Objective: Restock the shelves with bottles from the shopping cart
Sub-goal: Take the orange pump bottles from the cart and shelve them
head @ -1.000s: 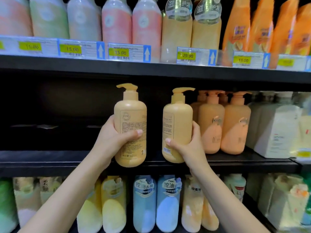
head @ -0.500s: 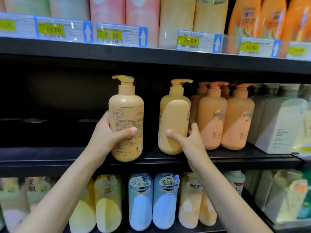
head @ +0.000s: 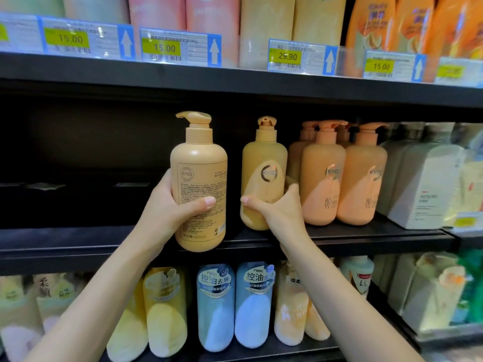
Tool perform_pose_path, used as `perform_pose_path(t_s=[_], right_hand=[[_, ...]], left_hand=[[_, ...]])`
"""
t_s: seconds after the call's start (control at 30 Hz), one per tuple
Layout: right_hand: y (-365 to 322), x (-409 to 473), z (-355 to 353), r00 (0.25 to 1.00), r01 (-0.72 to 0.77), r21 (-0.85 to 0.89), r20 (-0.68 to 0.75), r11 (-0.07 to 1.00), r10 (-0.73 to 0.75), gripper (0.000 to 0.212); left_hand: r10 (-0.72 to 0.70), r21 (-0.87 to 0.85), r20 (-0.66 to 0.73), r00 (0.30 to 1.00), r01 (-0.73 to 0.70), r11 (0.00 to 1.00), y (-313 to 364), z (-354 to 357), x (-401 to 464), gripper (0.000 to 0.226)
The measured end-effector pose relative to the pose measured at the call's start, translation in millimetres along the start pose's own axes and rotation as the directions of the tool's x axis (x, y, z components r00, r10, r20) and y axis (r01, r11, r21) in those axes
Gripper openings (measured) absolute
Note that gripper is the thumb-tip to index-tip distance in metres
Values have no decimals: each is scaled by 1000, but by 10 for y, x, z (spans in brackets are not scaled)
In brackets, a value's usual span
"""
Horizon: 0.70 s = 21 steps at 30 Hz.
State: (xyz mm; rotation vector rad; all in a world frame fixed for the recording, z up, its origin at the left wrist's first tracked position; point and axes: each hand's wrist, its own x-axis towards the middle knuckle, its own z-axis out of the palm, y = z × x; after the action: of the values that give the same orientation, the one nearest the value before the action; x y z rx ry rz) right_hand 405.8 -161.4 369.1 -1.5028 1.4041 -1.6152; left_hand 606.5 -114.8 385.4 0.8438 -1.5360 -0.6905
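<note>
My left hand (head: 167, 209) grips a tan pump bottle (head: 200, 184) in front of the middle shelf (head: 366, 237), its back label towards me and its base level with the shelf's front edge. My right hand (head: 279, 207) holds a second tan pump bottle (head: 264, 171) by its lower part. That one stands on the shelf with its front logo facing out, next to several peach pump bottles (head: 322, 176). The shelf left of my left hand is dark and bare.
White boxy bottles (head: 423, 184) fill the shelf's right end. The upper shelf carries pink, beige and orange bottles behind price tags (head: 162, 48). Below are yellow, blue (head: 215, 307) and cream bottles. No cart is in view.
My right hand has set its bottle down on the shelf and turned it so the logo faces out. The left hand's bottle has stayed about where it was.
</note>
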Motion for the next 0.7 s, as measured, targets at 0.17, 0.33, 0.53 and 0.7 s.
perform_pose_path(t_s=[0.17, 0.33, 0.53, 0.7], right_hand=[[36, -48, 52, 995, 37, -204, -80, 978, -54, 100], [37, 95, 106, 996, -51, -247, -86, 968, 31, 72], [77, 319, 162, 990, -137, -259, -54, 956, 128, 74], [119, 406, 194, 981, -194, -276, -43, 941, 189, 97]], left_hand=[[-3, 8, 1, 1000, 3, 1000, -2, -1, 3, 71], [0, 14, 8, 1000, 0, 1000, -3, -3, 4, 71], [-4, 25, 17, 1000, 3, 1000, -4, -11, 3, 69], [-1, 28, 17, 1000, 1, 1000, -21, -15, 6, 70]])
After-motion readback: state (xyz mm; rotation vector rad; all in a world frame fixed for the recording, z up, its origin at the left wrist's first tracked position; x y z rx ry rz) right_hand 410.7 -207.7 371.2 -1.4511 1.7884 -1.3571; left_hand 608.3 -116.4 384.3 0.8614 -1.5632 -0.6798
